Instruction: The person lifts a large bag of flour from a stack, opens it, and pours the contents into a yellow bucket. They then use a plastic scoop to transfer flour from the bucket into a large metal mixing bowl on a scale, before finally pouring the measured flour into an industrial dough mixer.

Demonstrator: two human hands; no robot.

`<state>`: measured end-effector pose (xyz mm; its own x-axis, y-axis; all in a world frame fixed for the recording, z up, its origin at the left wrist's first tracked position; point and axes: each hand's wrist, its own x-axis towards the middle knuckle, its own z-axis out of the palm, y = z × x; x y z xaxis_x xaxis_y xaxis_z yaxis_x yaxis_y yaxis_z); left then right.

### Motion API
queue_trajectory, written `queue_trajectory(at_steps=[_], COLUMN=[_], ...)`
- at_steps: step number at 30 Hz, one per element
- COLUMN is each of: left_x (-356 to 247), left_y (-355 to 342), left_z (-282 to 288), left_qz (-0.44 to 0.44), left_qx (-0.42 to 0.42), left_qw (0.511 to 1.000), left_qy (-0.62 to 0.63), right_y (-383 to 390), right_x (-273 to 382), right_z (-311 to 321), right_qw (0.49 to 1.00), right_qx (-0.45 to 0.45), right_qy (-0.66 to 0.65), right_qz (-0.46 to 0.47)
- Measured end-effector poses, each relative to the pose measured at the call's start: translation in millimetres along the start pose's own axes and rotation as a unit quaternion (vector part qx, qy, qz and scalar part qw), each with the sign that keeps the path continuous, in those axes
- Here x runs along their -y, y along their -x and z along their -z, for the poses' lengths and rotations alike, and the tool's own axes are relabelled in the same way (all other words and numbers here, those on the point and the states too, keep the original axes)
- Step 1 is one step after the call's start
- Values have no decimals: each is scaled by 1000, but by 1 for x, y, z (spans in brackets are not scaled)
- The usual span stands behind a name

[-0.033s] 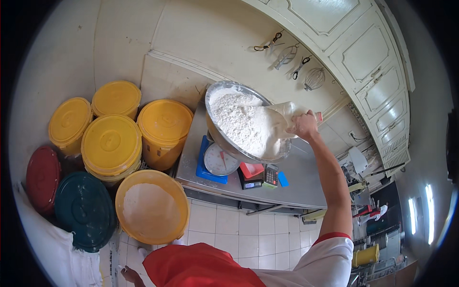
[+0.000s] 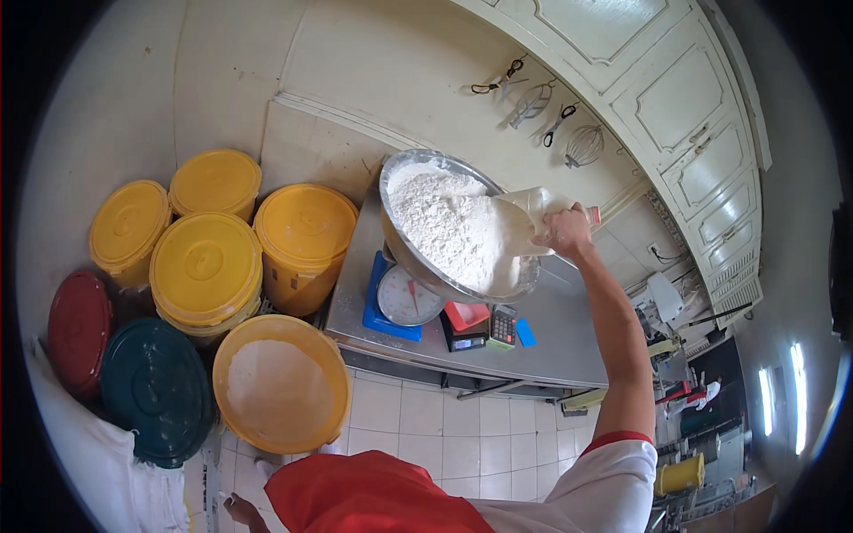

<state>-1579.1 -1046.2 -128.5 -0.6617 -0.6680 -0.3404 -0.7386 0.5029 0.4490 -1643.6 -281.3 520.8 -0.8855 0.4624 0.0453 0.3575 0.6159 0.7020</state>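
Observation:
My right hand is closed on a translucent plastic scoop, with a bit of red showing just past my fingers. The scoop's mouth rests in the white flour heaped in a large metal bowl. That bowl sits on a blue dial scale with a red needle. Low at the left, my left hand hangs beside my red apron, near an uncovered yellow tub of white powder. Its fingers are too small and partly hidden to read.
Lidded yellow tubs, a red lid and a dark green lid crowd the left. On the steel table lie a small digital scale and a calculator. Scissors and whisks hang on the wall.

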Motion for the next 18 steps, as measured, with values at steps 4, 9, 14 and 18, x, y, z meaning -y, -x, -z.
queue_trajectory(at_steps=[4, 9, 14, 18], left_x=[3, 3, -1, -8], left_y=[8, 20, 26, 28], left_z=[-5, -15, -17, -13], left_qz=[-4, 14, 14, 25], left_qx=[-1, -8, -7, 7], left_qw=[1000, 999, 999, 998], left_qy=[20, 38, 51, 56], right_y=[-5, -10, -11, -7], right_x=[-10, -13, -1, 10], right_z=[8, 26, 39, 46], right_qw=[994, 987, 981, 980], right_qx=[4, 2, -3, -22], right_qy=[-76, -122, -145, -157], right_qz=[-73, -101, -129, -119])
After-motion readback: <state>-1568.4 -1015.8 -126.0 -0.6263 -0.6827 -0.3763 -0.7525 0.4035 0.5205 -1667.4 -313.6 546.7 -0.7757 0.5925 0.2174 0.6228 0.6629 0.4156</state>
